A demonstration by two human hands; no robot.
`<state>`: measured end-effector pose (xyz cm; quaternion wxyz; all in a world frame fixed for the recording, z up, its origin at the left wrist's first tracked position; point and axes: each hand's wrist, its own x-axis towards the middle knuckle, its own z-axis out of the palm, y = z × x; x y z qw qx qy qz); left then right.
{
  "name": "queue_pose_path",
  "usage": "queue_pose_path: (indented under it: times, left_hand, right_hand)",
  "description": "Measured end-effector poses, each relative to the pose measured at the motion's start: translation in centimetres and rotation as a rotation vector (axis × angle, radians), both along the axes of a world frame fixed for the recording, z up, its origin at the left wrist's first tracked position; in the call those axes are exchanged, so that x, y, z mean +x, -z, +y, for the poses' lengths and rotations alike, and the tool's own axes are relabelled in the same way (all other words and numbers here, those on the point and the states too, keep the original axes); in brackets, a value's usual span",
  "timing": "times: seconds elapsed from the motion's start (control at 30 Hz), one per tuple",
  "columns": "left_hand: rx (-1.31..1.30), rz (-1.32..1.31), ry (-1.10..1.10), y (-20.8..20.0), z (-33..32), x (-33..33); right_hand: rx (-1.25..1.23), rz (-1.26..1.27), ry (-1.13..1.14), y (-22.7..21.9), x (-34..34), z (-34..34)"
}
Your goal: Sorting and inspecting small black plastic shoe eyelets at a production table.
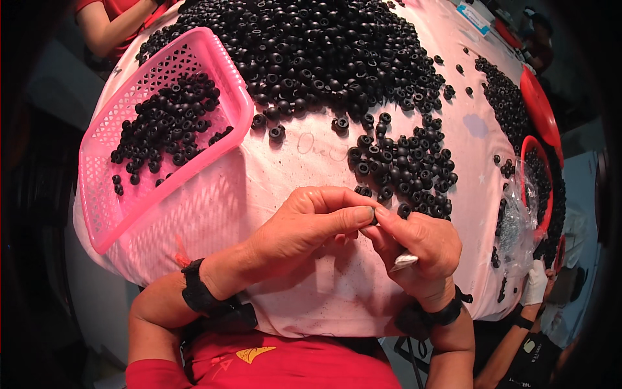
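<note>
My left hand [317,219] and my right hand [421,245] meet over the front of the table with their fingertips together. Between the left thumb and forefinger is a small black rounded piece [374,221], mostly hidden by the fingers. A slim tool with a whitish, flattened end [404,261] sticks out of my closed right hand; its other end is hidden. Just beyond my fingers lies a small pile of black hollow balls [405,165]. A pink plastic basket [162,188] holding more of these balls stands to the left.
A large heap of black balls [317,55] covers the far part of the cloth-covered table [285,162]. At the right are a red basin [541,107], a clear plastic bag [515,214] and a co-worker's gloved hand [535,283]. Another person's arm [120,29] is at the far left.
</note>
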<state>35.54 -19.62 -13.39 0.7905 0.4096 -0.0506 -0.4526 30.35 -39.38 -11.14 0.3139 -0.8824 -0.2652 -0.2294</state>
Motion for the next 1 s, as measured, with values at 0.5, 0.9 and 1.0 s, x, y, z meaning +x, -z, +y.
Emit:
queue_pose_path:
  times: [0.5,0.9,1.0]
  left_hand:
    - [-0.053,0.043,0.021,-0.2,0.0,0.1]
    - [0.021,-0.099,-0.187,-1.7,0.3,-0.2]
    - [-0.029,-0.304,-0.409,-4.6,2.6,1.1]
  right_hand:
    - [0.241,0.001,0.031,1.2,0.3,0.8]
    - [0.136,-0.062,0.117,0.2,0.1,0.0]
    - [0.321,0.081,0.457,0.1,1.7,-1.3]
